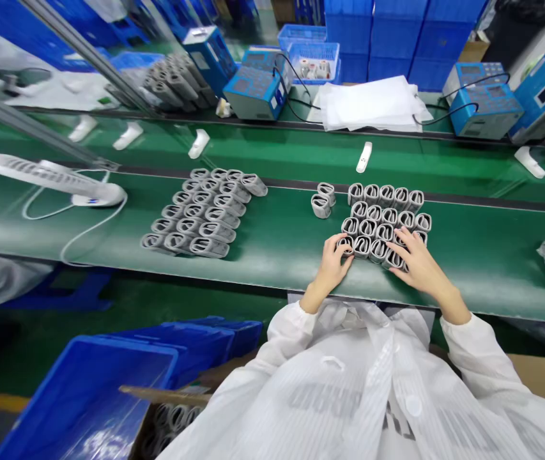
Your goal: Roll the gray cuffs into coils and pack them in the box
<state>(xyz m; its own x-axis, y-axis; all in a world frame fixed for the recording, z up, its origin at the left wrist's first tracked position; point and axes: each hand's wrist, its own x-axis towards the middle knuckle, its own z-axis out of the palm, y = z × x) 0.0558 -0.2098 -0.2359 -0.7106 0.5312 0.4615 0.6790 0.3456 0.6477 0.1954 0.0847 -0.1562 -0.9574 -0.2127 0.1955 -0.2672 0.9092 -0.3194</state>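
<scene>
Curling left grip (330, 264) around the near-left grey roll (345, 241) of the right block (367, 228), cannot tell whether clenched; resting right grip (420, 260), spread and released, on near-right rolls (393, 259).

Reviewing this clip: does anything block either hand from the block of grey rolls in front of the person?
Nothing visible does. The left hand is at the near-left corner of the grey rolls; the right hand spreads over their right side.
</scene>
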